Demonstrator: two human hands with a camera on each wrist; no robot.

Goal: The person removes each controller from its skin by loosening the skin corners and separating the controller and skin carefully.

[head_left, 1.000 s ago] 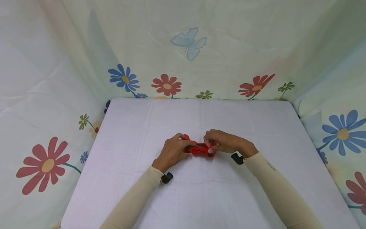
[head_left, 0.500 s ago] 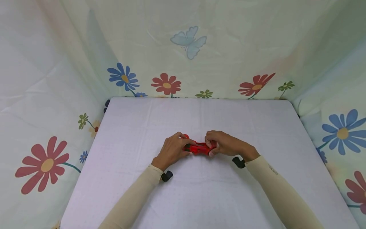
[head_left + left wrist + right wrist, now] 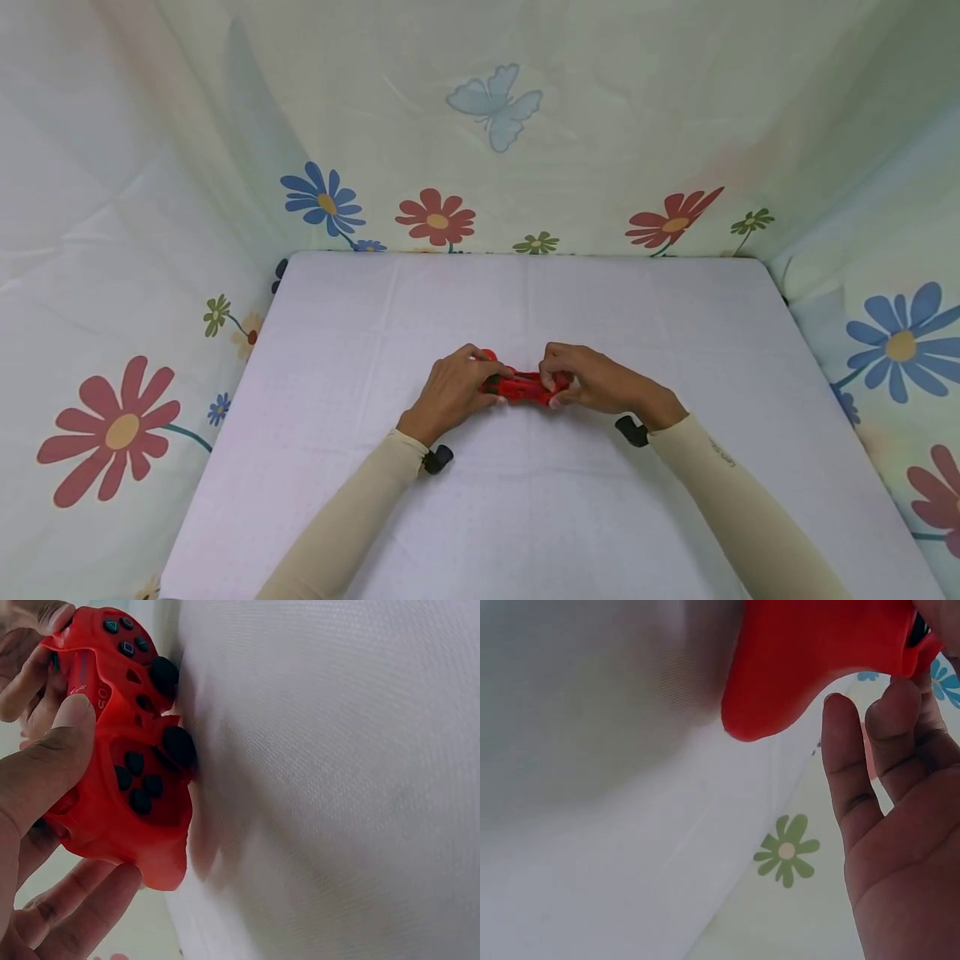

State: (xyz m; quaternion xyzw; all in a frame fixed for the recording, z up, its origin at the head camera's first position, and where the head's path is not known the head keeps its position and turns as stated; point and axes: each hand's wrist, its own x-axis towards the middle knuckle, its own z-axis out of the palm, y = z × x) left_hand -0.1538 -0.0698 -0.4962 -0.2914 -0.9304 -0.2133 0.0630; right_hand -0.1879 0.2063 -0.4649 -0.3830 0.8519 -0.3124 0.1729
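Observation:
A red game controller (image 3: 135, 844) with black sticks and buttons is wrapped in a soft red silicone cover (image 3: 802, 667). In the head view the controller (image 3: 525, 387) lies crosswise between both hands, close over the table. My left hand (image 3: 453, 392) grips its left end, with the thumb (image 3: 64, 750) across the edge and fingers underneath. At the other end my right hand (image 3: 592, 379) pinches the cover's edge between thumb and curled fingers. A dark part shows under that edge in the right wrist view, where two right-hand fingers (image 3: 851, 757) stand off the cover.
A white cloth covers the table (image 3: 525, 517). Flower-printed curtains (image 3: 615, 125) close in the back and both sides. A small black wrist camera (image 3: 438, 460) sits on the left wrist, and another black camera (image 3: 632, 431) on the right.
My right hand has shifted slightly to the right along with the cover's edge. The dark patch at the controller's right end is now out of sight. My left hand keeps its grip.

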